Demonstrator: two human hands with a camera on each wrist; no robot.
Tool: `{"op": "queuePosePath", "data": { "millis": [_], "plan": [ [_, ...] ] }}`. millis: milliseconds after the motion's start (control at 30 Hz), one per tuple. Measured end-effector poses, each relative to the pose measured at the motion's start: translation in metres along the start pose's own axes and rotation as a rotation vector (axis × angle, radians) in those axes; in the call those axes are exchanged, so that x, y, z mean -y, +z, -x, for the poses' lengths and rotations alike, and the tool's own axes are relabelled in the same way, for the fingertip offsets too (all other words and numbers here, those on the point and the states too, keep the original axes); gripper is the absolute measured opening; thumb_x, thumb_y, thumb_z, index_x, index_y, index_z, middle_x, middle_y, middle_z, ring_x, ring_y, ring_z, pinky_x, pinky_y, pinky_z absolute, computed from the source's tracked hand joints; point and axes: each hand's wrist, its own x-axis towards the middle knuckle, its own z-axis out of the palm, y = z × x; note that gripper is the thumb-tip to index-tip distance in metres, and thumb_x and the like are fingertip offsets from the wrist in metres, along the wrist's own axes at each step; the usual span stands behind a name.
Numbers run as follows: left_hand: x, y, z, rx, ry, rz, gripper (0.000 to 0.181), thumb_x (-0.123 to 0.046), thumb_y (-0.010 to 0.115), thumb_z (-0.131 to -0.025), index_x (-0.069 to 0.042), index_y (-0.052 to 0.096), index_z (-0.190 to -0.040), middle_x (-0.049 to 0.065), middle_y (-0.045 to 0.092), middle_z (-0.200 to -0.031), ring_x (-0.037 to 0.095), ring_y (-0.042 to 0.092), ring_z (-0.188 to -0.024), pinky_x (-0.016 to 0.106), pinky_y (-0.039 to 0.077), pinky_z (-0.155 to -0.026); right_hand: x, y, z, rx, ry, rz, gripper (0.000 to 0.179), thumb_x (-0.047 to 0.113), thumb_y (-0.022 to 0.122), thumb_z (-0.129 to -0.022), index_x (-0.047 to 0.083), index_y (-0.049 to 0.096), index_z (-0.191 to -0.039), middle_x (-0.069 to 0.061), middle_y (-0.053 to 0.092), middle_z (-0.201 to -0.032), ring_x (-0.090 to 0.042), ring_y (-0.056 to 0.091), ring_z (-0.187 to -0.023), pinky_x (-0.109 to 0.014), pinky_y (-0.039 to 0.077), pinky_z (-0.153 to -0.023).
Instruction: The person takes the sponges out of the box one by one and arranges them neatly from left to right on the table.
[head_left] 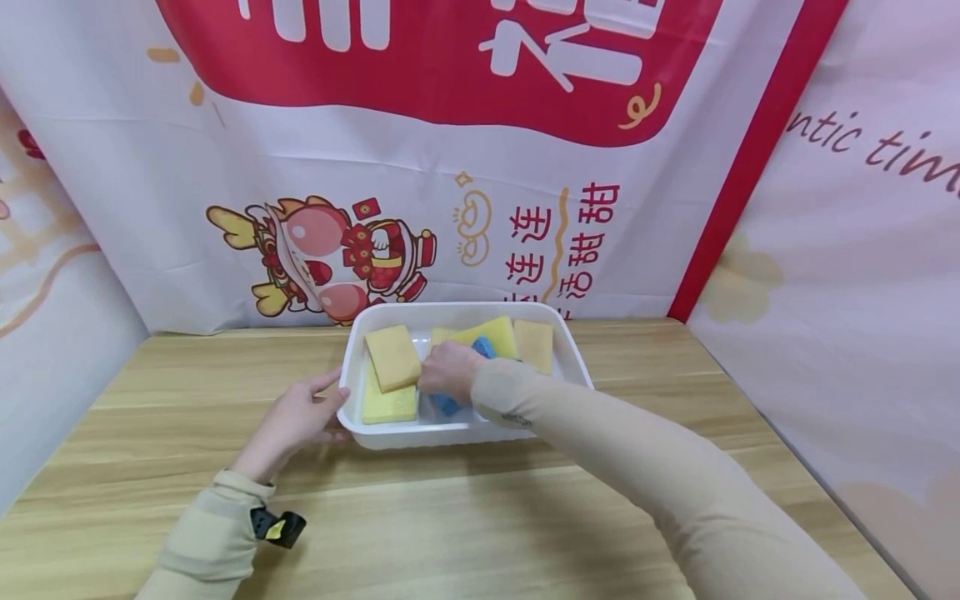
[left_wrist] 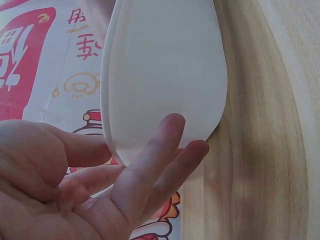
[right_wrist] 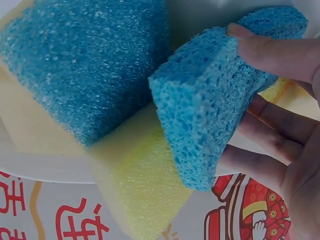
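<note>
A white plastic tub (head_left: 442, 435) stands on the table with several sponges inside. My left hand (head_left: 303, 412) holds its left end, thumb at the rim and fingers along the outer wall. Inside the tub, my right hand (head_left: 452, 371) pinches a porous blue sponge (right_wrist: 200, 100) between thumb and fingers. Near it in the right wrist view are another blue sponge (right_wrist: 95, 60) and a yellow sponge (right_wrist: 145, 175). A tan sponge (head_left: 393, 357) lies across a yellow sponge (head_left: 390, 403) at the tub's left end. Another tan sponge (head_left: 534, 343) lies at the right.
The wood-grain table (head_left: 450, 517) runs up to a printed cloth backdrop (head_left: 420, 158) close behind the tub. A second printed cloth (head_left: 847, 292) borders the right side. A black device (head_left: 277, 527) is strapped at the left wrist.
</note>
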Motion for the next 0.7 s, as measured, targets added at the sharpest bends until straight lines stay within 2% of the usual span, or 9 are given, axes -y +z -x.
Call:
{"op": "queuePosePath", "data": {
  "millis": [233, 500, 700],
  "plan": [
    [-0.0013, 0.0007, 0.0002, -0.003, 0.002, 0.015, 0.058, -0.02, 0.049, -0.105, 0.001, 0.025, -0.153, 0.036, 0.06, -0.115, 0.027, 0.07, -0.082, 0.039, 0.06, -0.074, -0.0012, 0.0048, -0.0003, -0.046, -0.024, -0.006, 0.028, 0.005, 0.068, -0.082, 0.023, 0.072, -0.103, 0.004, 0.07, -0.095, -0.016, 0.064, -0.081, -0.028, 0.056, -0.072],
    [-0.0017, 0.0002, 0.0001, -0.003, 0.011, 0.001, 0.059, -0.022, 0.05, -0.105, 0.0, 0.025, -0.154, 0.033, 0.063, -0.111, 0.028, 0.071, -0.08, 0.037, 0.059, -0.073, -0.0022, 0.0052, -0.0017, -0.013, -0.023, -0.015, 0.029, 0.007, 0.071, -0.082, 0.022, 0.071, -0.108, 0.002, 0.069, -0.098, -0.017, 0.064, -0.084, -0.028, 0.056, -0.074],
    [-0.0007, 0.0002, -0.0004, 0.003, 0.012, 0.014, 0.059, -0.021, 0.049, -0.105, 0.0, 0.024, -0.154, 0.034, 0.062, -0.113, 0.028, 0.071, -0.08, 0.038, 0.06, -0.073, -0.003, 0.0066, -0.002, -0.027, -0.019, -0.045, 0.031, 0.008, 0.072, -0.081, 0.022, 0.07, -0.109, 0.003, 0.069, -0.098, -0.017, 0.063, -0.086, -0.028, 0.055, -0.075]
  ]
}}
